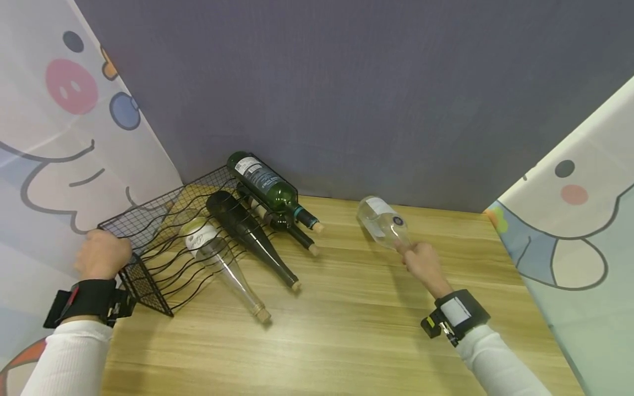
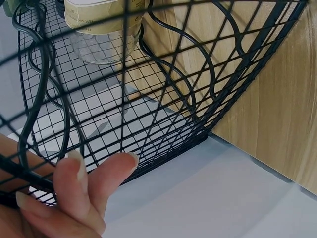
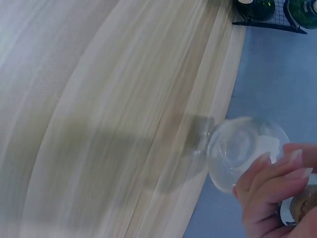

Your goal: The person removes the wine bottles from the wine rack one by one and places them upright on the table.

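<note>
At the left end of a black wire wine rack [image 1: 145, 221], my left hand [image 1: 103, 256] grips the top corner. The left wrist view shows its fingers [image 2: 94, 186] curled around the wire edge. Off to the right, my right hand [image 1: 423, 267] holds a clear glass bottle [image 1: 383, 220] by its neck, base pointing away toward the back. A cork [image 3: 304, 206] shows at that bottle's mouth in the right wrist view. White labels and a small dark round mark are on its side.
Lying in the rack are a green bottle [image 1: 279, 192], a dark bottle [image 1: 252, 239], a clear corked bottle [image 1: 230, 272] and a smaller dark bottle [image 1: 294, 231], necks toward the table's middle. A grey panel [image 1: 346, 99] stands behind the wooden table [image 1: 322, 341]; printed cloths hang at both sides.
</note>
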`<action>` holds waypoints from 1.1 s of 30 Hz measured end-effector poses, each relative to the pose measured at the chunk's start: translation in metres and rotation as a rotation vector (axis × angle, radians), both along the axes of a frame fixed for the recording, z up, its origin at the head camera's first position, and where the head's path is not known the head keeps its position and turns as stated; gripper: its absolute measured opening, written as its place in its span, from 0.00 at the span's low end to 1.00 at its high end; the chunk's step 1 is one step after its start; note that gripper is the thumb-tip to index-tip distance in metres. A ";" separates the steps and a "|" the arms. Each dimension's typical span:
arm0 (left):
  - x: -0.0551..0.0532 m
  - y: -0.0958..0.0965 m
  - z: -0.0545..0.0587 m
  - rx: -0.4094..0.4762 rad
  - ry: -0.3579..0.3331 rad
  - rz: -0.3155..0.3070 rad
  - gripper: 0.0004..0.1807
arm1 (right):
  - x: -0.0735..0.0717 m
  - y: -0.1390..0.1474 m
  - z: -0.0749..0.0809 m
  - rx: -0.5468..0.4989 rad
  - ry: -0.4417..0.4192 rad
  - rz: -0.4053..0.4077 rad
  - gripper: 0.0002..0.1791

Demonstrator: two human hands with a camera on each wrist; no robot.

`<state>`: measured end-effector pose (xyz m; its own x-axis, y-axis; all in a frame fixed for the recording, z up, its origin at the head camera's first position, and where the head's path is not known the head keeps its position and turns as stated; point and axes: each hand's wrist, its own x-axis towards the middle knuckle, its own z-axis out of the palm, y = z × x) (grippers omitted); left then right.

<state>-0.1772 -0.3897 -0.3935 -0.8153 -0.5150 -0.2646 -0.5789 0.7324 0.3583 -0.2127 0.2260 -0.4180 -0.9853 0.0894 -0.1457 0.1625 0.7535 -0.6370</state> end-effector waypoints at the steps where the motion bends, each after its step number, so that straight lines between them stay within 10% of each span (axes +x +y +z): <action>1: 0.000 0.000 0.000 -0.002 0.000 0.001 0.38 | -0.001 0.001 0.001 0.004 0.001 0.007 0.26; 24: -0.003 0.003 0.002 -0.015 -0.012 -0.013 0.39 | -0.007 0.036 0.033 -0.157 -0.051 0.053 0.25; 33: -0.001 0.001 0.001 -0.005 -0.002 -0.006 0.40 | -0.007 0.044 0.043 -0.376 0.122 -0.145 0.24</action>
